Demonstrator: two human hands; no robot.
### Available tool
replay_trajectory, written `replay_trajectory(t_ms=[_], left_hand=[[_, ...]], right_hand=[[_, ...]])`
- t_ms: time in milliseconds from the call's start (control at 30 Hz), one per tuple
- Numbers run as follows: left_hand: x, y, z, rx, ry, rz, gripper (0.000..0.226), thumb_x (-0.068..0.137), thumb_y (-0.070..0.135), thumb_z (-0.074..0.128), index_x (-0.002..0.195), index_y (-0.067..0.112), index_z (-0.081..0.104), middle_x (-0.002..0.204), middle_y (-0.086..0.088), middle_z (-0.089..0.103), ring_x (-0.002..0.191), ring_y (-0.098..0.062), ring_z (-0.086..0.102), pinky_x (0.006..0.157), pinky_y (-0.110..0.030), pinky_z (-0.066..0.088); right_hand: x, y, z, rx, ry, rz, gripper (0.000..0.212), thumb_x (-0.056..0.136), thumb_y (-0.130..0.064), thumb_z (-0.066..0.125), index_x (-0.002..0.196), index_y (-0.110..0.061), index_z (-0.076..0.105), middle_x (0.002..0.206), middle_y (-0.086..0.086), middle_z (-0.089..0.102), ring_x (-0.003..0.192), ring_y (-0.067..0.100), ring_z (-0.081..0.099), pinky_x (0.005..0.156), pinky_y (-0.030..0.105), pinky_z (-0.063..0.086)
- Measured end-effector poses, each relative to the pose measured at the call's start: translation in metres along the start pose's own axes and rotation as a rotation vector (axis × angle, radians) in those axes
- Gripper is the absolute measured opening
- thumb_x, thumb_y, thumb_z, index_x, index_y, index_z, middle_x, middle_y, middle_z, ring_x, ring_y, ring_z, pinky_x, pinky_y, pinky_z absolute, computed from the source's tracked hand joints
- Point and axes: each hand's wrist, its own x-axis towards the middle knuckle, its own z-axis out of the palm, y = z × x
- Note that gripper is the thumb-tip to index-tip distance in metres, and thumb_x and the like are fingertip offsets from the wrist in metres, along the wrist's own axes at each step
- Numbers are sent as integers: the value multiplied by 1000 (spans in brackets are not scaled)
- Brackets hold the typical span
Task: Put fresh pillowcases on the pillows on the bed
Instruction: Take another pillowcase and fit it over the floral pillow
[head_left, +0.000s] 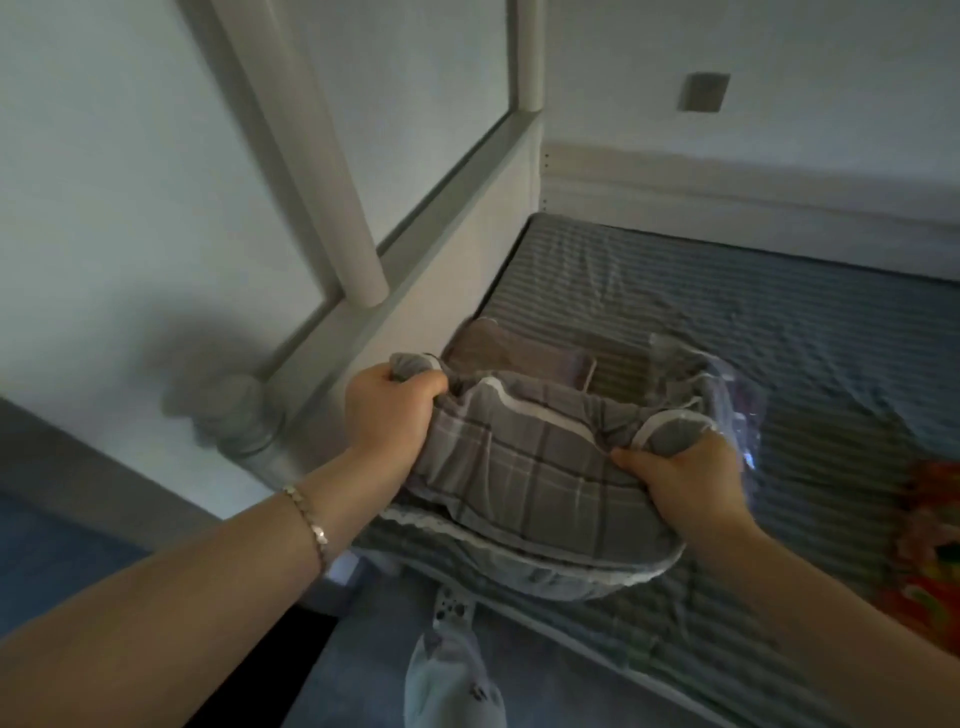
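Left hand and right hand fingers clamped on grey plaid white-piped pillowcase at blue striped mattress edge; open mattress toward two o'clock.

No readable text, labels or nos. anywhere; too blurred to make out any on the bedding.

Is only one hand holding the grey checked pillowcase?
No, the left hand and right hand both grip the grey checked pillowcase.

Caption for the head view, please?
Both hands, left hand and right hand, gripping a plaid pillowcase over the striped bed.
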Motion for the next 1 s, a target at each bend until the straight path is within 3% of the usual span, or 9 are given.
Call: replay_trajectory(t_ms=[167,367,467,567,633,733,833,900,1000], left_hand=[[111,-44,9,130,-20,-44,19,63,23,68,46,22,60,47,12,58,55,-3,54,51,-22,36],[226,-104,53,288,-64,-190,17,73,27,65,76,11,65,73,-3,62,70,-24,58,64,-28,40],[292,-92,105,164,-21,-258,22,70,26,67,82,8,69,72,-4,65,71,-25,64,62,-29,49],[352,-76,175,-148,-53,-426,41,82,31,57,111,3,61,111,-14,63,104,-32,59,90,-40,50],[378,-82,219,-270,-46,-406,48,86,30,52,126,2,50,128,-15,54,115,-31,52,100,-42,42],[373,-134,244,84,-302,-119,48,92,20,48,134,-1,40,135,-17,46,120,-26,46,99,-27,33],[337,-224,228,356,-659,-280,49,87,22,62,130,4,46,126,-11,55,113,-23,54,97,-25,39],[315,-267,203,432,-680,-522,72,78,38,71,136,8,40,133,-9,51,122,-25,49,103,-28,37],[292,-304,171,407,-643,-642,92,66,60,66,141,18,33,136,-4,49,118,-22,49,92,-23,35]], right_hand=[[76,15,104,-81,-37,163,19,69,-10,79,59,-7,63,55,-4,62,52,6,59,48,21,48],[160,47,200,-161,-93,385,26,77,-23,74,71,-3,60,69,10,63,67,23,61,56,27,47],[227,39,216,-54,35,426,23,78,-24,73,69,-9,57,70,5,60,66,18,57,54,26,45],[298,33,209,388,81,514,23,86,-29,61,98,-10,64,93,7,67,87,25,64,73,34,54],[339,48,206,657,2,518,30,95,-40,42,100,-18,62,92,-3,69,84,10,67,76,28,54],[368,98,215,699,-48,627,13,99,-39,32,104,-38,44,100,-25,44,93,-17,47,89,12,37],[338,171,223,291,-65,727,67,84,-49,59,139,-21,34,127,-8,45,116,11,45,99,34,39],[299,212,222,91,-129,876,100,69,-54,70,146,-14,20,140,6,41,122,24,45,102,40,40],[246,255,223,89,-344,1075,115,52,-56,72,144,-11,20,143,13,37,121,29,45,101,39,41]])
